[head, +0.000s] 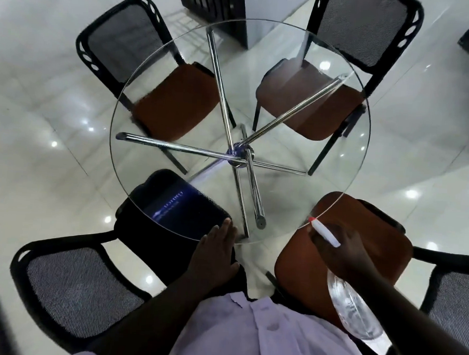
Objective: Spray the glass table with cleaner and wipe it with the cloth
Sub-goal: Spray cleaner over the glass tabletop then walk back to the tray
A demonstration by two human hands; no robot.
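A round glass table (295, 192) on crossed chrome legs (237, 155) fills the middle of the view. My right hand (338, 252) grips a spray bottle by its white trigger head with a red nozzle (324, 232), at the table's near right rim. The bottle's clear body (354, 311) hangs down below my wrist. My left hand (215, 247) lies flat with straight fingers on the near edge of the glass, over a black cloth or pad (176, 206) seen at that edge. Whether the black thing lies on the glass or under it is unclear.
Several black mesh-back chairs surround the table: two with brown seats at the far side (177, 102) (309, 99), one brown seat at the near right (361, 240), one at the near left (78, 285). The floor (38, 138) is glossy white tile. Dark furniture (216, 3) stands beyond the table.
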